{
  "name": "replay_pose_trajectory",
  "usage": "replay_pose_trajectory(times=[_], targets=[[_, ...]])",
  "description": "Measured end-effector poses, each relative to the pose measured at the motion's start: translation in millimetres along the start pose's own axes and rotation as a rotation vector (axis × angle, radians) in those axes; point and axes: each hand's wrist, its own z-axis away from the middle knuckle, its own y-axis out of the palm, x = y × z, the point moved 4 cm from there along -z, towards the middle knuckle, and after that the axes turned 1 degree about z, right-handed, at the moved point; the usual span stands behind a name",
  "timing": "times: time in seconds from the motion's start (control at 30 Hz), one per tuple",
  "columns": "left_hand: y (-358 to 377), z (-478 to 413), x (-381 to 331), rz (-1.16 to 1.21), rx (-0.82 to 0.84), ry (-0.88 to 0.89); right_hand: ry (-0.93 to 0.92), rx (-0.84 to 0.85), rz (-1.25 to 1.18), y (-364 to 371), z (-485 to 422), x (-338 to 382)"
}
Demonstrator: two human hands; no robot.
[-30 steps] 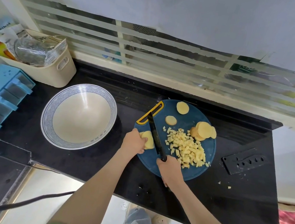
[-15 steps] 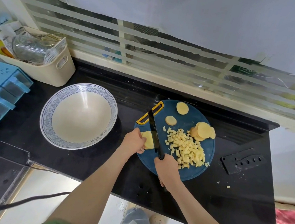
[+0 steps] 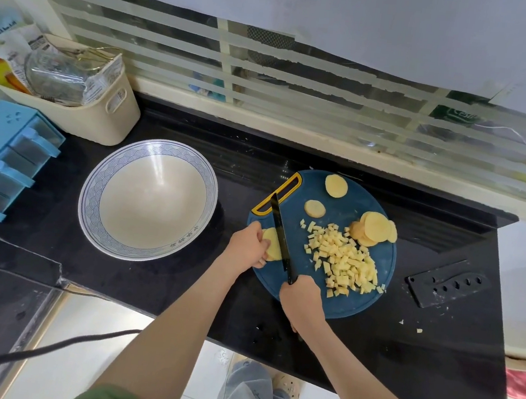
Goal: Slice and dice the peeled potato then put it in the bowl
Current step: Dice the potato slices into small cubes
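A person is dicing a peeled potato on a round blue cutting board (image 3: 351, 306) set on a black counter. The left hand (image 3: 247, 245) is pinning a pale potato piece (image 3: 271, 245) at the board's left edge, fingers curled down onto it. The right hand (image 3: 302, 300) is wrapping tightly round the handle of a black knife (image 3: 280, 234). The blade's long axis is running from that fist at the near edge away toward the board's yellow handle loop (image 3: 276, 197). The piece is lying just left of the blade, between the steel and the left fingertips; whether the edge is already biting cannot be told. Further cuts are likely heading leftward, toward those fingers. Finished dice (image 3: 343, 261) are piling up right of the blade, with uncut slices (image 3: 376, 230) waiting beyond. The bowl (image 3: 88, 199) is standing left of the board, nearer the left hand, holding no potato yet.
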Motion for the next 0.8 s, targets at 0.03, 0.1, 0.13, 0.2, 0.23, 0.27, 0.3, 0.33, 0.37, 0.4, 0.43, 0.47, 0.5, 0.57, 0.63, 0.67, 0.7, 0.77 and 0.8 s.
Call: replay_pose_trajectory(times=[0.03,0.1,0.13,0.2,0.23,0.27,0.3,0.33,0.37,0.4,0.43,0.47,0.5,0.57,0.63,0.67,0.7,0.77,0.8], targets=[[0,0,0,0.003,0.001,0.000,0.003,-0.007,0.006,2,0,0],[0,0,0,0.009,0.003,0.000,0.011,-0.016,0.007,4,-1,-1],[0,1,0,0.018,-0.001,0.000,0.014,-0.016,0.005,4,-2,1],[0,2,1,0.049,-0.010,0.003,0.014,-0.018,0.000,2,-6,5],[1,3,1,0.056,-0.014,0.004,0.008,-0.021,-0.002,1,-8,9],[2,3,2,0.057,-0.013,0.001,0.002,-0.022,-0.004,0,-9,11],[2,4,1,0.056,-0.015,0.003,-0.008,-0.025,-0.010,0,-9,13],[2,3,2,0.058,-0.017,0.005,-0.017,-0.024,-0.023,-1,-8,13],[2,4,2,0.061,-0.019,0.008,-0.026,-0.025,-0.035,-2,-6,13],[2,4,2,0.064,-0.022,0.009,-0.032,-0.024,-0.039,-3,-3,12],[1,5,1,0.063,-0.023,0.009,-0.038,-0.021,-0.041,-5,-1,11],[1,5,1,0.052,-0.021,0.006,-0.041,-0.016,-0.049,-6,1,11],[2,5,2,0.037,-0.017,0.004,-0.044,-0.011,-0.059,-6,4,11],[0,5,3,0.007,-0.012,-0.016,-0.051,-0.004,-0.059,-7,7,11],[-3,6,4,-0.062,-0.045,-0.039,-0.048,-0.005,-0.051,-9,9,11],[-7,5,5,-0.108,-0.077,-0.056,-0.043,-0.006,-0.048,-10,8,11],[-9,6,5,-0.145,-0.104,-0.066,-0.039,-0.009,-0.048,-12,8,10],[-12,5,4,-0.218,-0.108,-0.078,-0.024,-0.010,-0.069,-16,6,8],[-12,4,4,-0.278,-0.094,-0.079,-0.014,-0.009,-0.085,-18,5,7]])
